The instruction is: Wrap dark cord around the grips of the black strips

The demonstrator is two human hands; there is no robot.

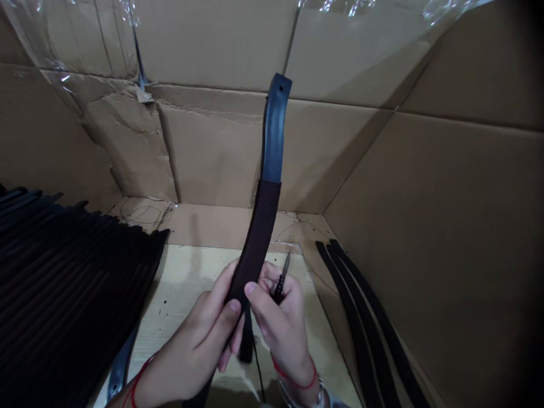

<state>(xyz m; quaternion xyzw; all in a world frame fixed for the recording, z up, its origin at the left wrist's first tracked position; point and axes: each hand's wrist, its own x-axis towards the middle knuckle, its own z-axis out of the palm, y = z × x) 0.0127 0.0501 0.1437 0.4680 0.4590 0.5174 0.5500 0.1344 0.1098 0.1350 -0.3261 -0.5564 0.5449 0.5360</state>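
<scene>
A long, curved dark strip (274, 139) with a hole near its top end stands tilted in front of me. Its middle part is wound closely with dark brown cord (260, 232). My left hand (199, 334) is wrapped round the wound part, thumb on the front face. My right hand (280, 317) touches the strip's right edge with its thumb, while its curled fingers hold a small pointed metal tool (285, 271), tip up; its exact kind is unclear. Below the hands hangs a thin black cord (258, 368), beside a dark strip end (246, 340).
Several dark strips (76, 283) lie stacked side by side at the left. Three more long strips (361, 317) rest along the right side. Cardboard walls (212, 147) surround the pale work board (182, 283). Loose threads (140, 212) lie at the back.
</scene>
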